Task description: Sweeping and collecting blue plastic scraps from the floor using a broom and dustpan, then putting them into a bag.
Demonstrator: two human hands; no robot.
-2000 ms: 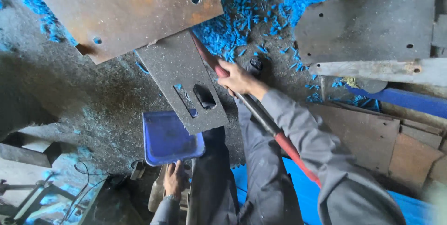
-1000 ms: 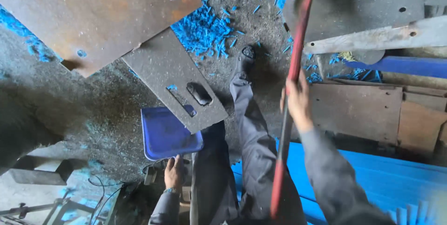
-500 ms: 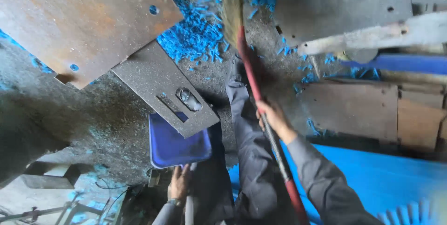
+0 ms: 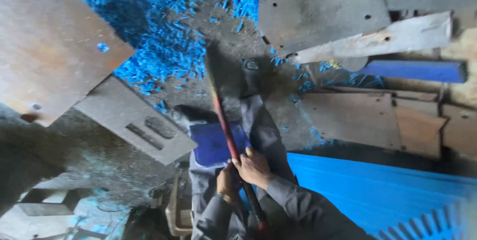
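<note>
Blue plastic shavings (image 4: 154,36) blanket much of the grimy workshop floor (image 4: 69,170), heaped thickest at the top of the view between a large rusted steel plate (image 4: 49,46) and a grey drilled plate (image 4: 323,6). A smaller grey slotted plate (image 4: 134,120) lies just beside the rusted one, while a ribbed blue panel (image 4: 377,190) fills the lower right. Most of the shavings remain unswept, to judge from the spread; only a narrow strip of bare floor shows near the person's feet. A blue dustpan (image 4: 211,143) sits by the grey trouser leg, no shavings visible in it. A red-handled broom (image 4: 223,125) reaches from the hands toward the heap, its head lost in blur. The right hand (image 4: 254,168) is wrapped tight around the handle; the left hand (image 4: 226,183), just beside it, appears to clasp the same shaft lower down.
</note>
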